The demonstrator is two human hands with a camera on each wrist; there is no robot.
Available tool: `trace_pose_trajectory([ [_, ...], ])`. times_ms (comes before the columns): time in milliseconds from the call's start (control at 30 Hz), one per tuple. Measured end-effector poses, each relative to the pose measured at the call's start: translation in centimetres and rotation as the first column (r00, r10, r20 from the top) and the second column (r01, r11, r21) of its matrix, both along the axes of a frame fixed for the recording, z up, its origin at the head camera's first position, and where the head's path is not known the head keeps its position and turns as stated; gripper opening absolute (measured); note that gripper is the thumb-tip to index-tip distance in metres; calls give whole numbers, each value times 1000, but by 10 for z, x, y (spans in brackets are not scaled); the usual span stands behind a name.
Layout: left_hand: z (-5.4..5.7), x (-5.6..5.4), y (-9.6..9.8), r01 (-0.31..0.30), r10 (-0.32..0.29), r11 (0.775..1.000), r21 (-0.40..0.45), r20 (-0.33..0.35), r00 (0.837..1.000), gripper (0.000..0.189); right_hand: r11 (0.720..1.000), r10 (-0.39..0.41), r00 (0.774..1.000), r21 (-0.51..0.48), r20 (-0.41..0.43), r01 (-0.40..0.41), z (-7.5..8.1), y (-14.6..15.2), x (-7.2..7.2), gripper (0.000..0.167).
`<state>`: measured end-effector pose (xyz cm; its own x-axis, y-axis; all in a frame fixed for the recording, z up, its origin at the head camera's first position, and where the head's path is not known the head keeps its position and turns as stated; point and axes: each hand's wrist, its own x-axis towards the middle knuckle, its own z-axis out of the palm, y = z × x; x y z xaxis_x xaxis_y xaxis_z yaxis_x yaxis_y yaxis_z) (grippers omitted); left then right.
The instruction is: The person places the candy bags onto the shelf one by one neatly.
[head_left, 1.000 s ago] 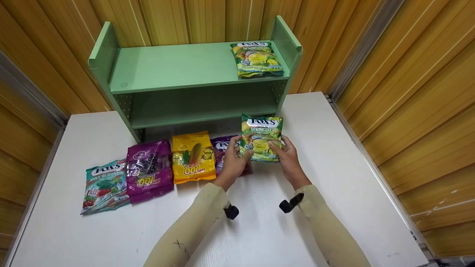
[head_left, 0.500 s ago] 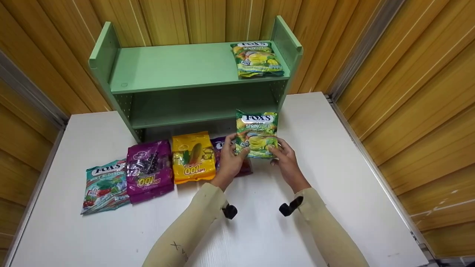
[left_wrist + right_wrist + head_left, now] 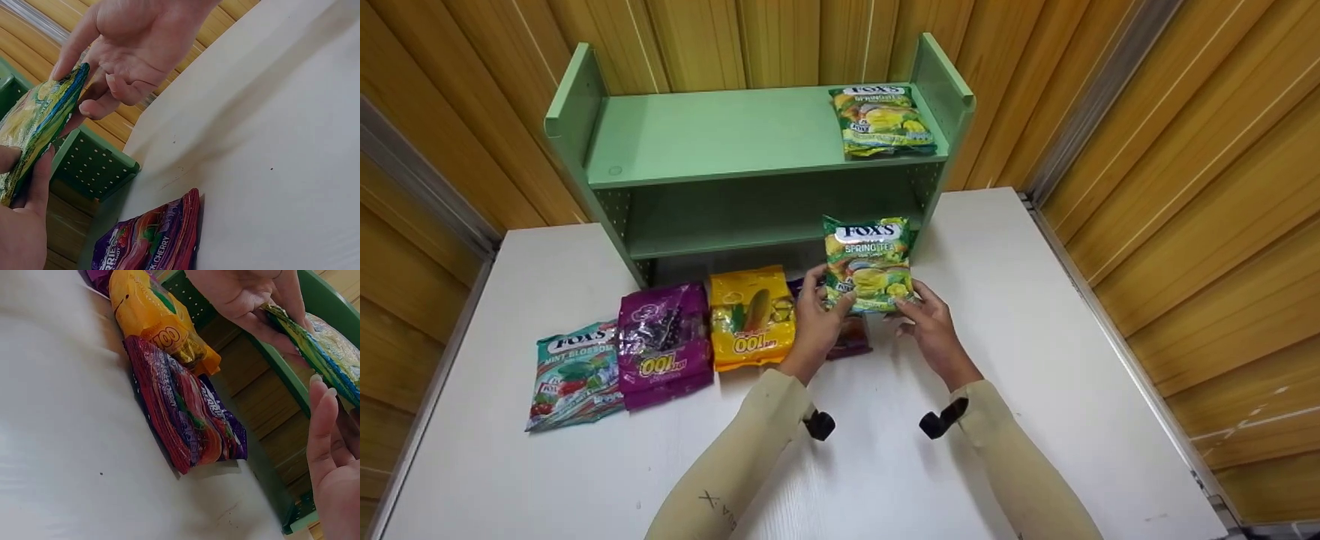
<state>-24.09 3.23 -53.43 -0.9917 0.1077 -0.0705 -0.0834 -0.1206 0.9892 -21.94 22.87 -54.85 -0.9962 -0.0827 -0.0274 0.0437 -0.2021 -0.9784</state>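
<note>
Both hands hold up a green-and-yellow Fox's Spring Tea candy bag in front of the shelf. My left hand pinches its lower left corner, thumb on the front and fingers behind. At the lower right corner, my right hand pinches it between thumb and fingers. The right wrist view shows the bag's edge tilted between the two hands, clear of the table. Partly hidden behind the left hand lies a purple berries candy bag. A second Spring Tea bag lies on the shelf's top right.
A green two-level shelf unit stands at the back of the white table. Left of the hands lie a yellow candy bag, a purple one and a teal Mint Blossom bag. Wooden panels surround the table.
Both hands have carried the Spring Tea bag a little left and up, toward the shelf. It now covers more of the purple berries bag. The other bags stay put.
</note>
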Motion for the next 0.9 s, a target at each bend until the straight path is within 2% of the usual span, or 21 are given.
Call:
trace_pose_trajectory([
  [133, -1, 0, -3, 4, -3, 999, 32, -16, 1000, 53, 1000, -16, 1000, 14, 23, 15, 1, -4, -2, 52],
  [233, -1, 0, -5, -2, 3, 1000, 25, -32, 999, 53, 999, -45, 999, 24, 28, 45, 1, -8, -3, 51],
  [633, 1, 2, -15, -14, 17, 999, 36, -81, 997, 52, 993, -94, 995, 70, -18, 95, 5, -23, -5, 49],
  [800, 3, 3, -19, -18, 23, 998, 63, -85, 996, 51, 993, -97, 995, 69, -21, 99, 5, -27, -8, 47],
  [900, 4, 3, -22, -25, 30, 997, 78, -62, 998, 51, 993, -95, 995, 66, -25, 96, 6, -29, -10, 48],
])
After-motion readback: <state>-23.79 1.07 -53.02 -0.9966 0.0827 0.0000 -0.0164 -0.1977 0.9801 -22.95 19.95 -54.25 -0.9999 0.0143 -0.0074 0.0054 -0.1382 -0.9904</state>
